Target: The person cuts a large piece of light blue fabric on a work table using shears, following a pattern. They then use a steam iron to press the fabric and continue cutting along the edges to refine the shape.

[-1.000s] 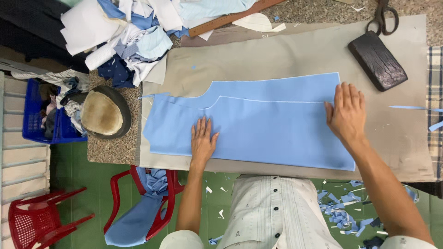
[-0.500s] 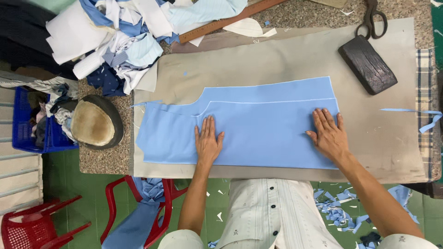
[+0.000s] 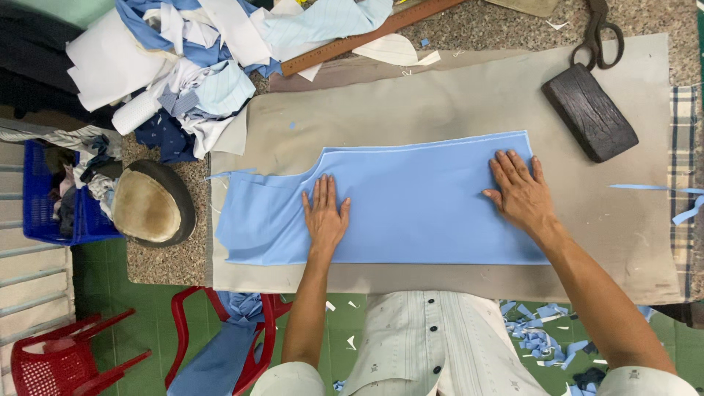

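Cut blue fabric piece (image 3: 411,209): laid flat on the beige underlay cloth (image 3: 455,103), apparently for smoothing. It is pressed down by the left hand (image 3: 325,218) and right hand (image 3: 522,192), both spread flat, nothing pinched. Dark iron weight (image 3: 589,111) and scissors (image 3: 603,33): set beyond the fabric's right end, seemingly kept off the work.

Speckled stone table (image 3: 477,26) under beige cloth (image 3: 455,95)

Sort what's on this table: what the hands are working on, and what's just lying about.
In use: blue fabric piece, left hand, right hand, grey underlay cloth.
Lying about: scissors, dark block, wooden ruler, scrap pile, hat.
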